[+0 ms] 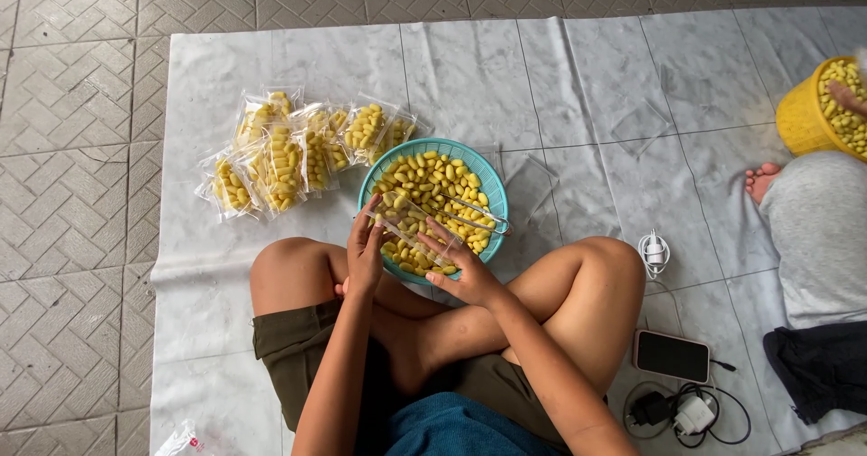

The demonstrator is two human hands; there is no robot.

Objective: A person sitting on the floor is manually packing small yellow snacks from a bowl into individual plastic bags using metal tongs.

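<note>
A teal basket [492, 183] full of small yellow oblong pieces [432, 176] stands on the white sheet in front of my crossed legs. My left hand [365, 253] and my right hand [465, 266] hold a small clear plastic bag [411, 228] between them over the near side of the basket. The bag has a few yellow pieces inside. Metal tongs [477, 216] lie across the pieces at the right of the basket.
Several filled clear packets [280, 153] lie left of the basket. A phone [671, 356], chargers and cables [688, 411] lie at the right. Another person's foot [759, 181] and a yellow basket [808, 113] of the same pieces are at the far right. Tiled floor surrounds the sheet.
</note>
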